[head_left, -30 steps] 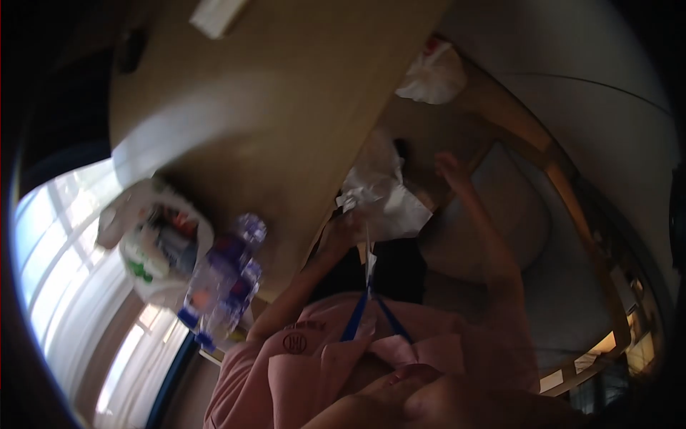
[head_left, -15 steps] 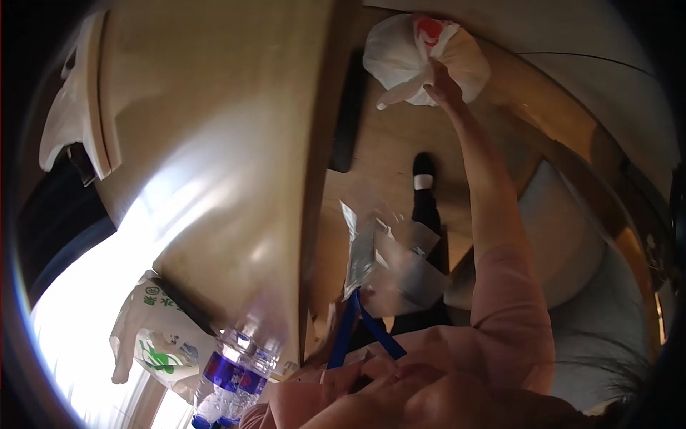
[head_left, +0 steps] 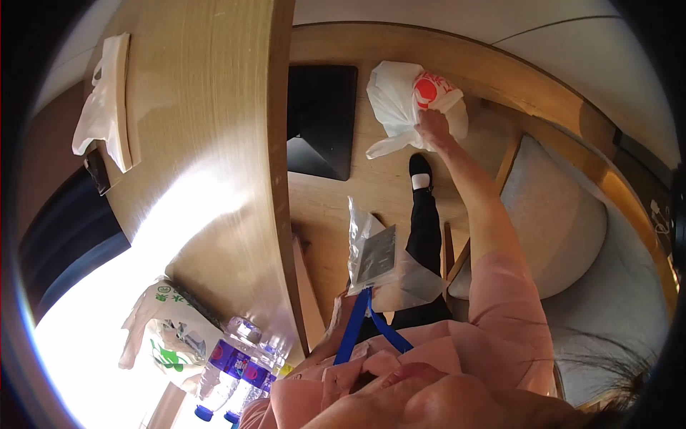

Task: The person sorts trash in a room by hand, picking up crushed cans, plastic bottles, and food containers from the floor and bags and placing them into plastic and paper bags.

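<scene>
In the head view we see the right hand [head_left: 434,127] reached out to the far middle, its fingers closed on the gathered top of a white bag [head_left: 396,100] with red print. The bag is seen against the wooden floor [head_left: 382,186], just right of a black stand [head_left: 332,154] and just beyond a foot in a black shoe [head_left: 419,166]. We cannot tell the grip of the left hand; it is probably behind the clear sleeve [head_left: 375,257] that hangs from a blue strap [head_left: 351,330] in front of the body, but that spot is too covered for us to be sure.

On the left we have the desk [head_left: 214,93], with a bright patch of light across its middle. At its near left end, a fruit bag [head_left: 168,329] with green print sits next to two bottles [head_left: 230,360] with purple labels and blue caps. Near the desk's far left edge we find another pale bag [head_left: 106,107], with a small dark thing [head_left: 96,171] just nearer to us. On the right, a rounded grey cushion [head_left: 561,222] leans in a wood-framed seat [head_left: 632,279], close beside the outstretched arm.
</scene>
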The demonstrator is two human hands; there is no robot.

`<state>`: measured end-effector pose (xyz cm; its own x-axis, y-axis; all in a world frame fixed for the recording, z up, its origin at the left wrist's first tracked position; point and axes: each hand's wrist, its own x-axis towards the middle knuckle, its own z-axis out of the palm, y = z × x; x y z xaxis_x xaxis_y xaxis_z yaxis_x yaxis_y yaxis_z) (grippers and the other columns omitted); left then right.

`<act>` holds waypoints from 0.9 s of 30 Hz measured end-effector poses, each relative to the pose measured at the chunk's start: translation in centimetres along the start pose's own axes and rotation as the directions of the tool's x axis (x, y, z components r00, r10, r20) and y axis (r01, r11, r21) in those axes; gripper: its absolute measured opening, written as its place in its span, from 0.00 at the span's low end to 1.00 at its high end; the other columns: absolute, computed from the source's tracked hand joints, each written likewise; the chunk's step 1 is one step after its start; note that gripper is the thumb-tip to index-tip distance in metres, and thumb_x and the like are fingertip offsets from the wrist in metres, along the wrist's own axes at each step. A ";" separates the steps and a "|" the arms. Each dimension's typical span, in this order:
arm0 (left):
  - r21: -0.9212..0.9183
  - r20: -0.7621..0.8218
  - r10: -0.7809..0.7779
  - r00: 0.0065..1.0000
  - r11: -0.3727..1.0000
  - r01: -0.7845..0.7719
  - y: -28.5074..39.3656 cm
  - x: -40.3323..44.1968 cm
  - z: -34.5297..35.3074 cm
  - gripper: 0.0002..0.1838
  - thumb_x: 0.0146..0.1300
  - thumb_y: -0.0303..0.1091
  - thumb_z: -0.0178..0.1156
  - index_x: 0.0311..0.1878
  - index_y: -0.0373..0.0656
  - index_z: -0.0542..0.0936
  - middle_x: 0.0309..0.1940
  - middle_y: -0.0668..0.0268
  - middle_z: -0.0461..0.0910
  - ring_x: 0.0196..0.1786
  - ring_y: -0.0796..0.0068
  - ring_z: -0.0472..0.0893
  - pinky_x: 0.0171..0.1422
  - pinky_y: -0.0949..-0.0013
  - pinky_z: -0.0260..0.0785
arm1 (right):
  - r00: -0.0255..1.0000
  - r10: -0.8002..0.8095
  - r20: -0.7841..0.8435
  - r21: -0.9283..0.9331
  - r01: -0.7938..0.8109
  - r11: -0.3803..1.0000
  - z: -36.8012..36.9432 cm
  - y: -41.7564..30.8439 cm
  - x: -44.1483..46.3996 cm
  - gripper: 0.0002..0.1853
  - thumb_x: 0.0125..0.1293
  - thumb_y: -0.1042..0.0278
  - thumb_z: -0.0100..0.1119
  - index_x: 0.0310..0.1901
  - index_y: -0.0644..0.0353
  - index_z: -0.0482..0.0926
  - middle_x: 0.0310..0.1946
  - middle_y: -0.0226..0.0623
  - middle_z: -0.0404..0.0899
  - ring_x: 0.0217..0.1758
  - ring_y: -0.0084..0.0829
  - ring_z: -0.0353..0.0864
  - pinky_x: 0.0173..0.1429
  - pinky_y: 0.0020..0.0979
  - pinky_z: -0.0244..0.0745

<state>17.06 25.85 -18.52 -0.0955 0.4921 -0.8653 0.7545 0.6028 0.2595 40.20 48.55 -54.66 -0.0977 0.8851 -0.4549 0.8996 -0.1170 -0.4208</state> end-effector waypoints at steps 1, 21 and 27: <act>0.018 0.001 0.022 1.000 1.000 -0.022 -0.1 0.0 0.2 0.14 0.63 0.41 0.52 0.45 0.44 0.78 0.39 0.57 0.77 0.43 0.58 0.78 0.48 0.63 0.69 | 1.000 0.013 -0.004 0.074 -0.013 0.997 1.5 -0.1 -0.8 0.09 0.52 0.66 0.54 0.34 0.58 0.78 0.30 0.46 0.80 0.36 0.43 0.80 0.41 0.42 0.75; 0.082 0.052 0.247 0.968 0.965 -0.250 -13.5 7.5 17.6 0.11 0.56 0.40 0.56 0.37 0.44 0.78 0.28 0.57 0.79 0.35 0.60 0.79 0.38 0.59 0.69 | 0.983 0.062 0.175 0.341 -0.119 0.932 8.3 -4.5 -22.6 0.14 0.55 0.62 0.50 0.38 0.63 0.76 0.41 0.52 0.76 0.45 0.48 0.77 0.47 0.44 0.73; 0.180 -0.097 0.288 0.953 0.946 -0.268 -17.8 19.3 20.9 0.17 0.54 0.40 0.56 0.48 0.49 0.75 0.34 0.56 0.80 0.39 0.53 0.79 0.43 0.54 0.69 | 0.940 0.231 -0.251 0.323 -0.144 0.936 12.6 1.6 -18.9 0.22 0.57 0.63 0.54 0.52 0.62 0.65 0.56 0.48 0.64 0.49 0.47 0.75 0.48 0.43 0.74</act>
<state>15.39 11.50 -48.85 0.0636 0.7031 -0.7083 0.8568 0.3254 0.4000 38.11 25.94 -56.61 0.2223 0.9181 -0.3282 0.7181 -0.3819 -0.5818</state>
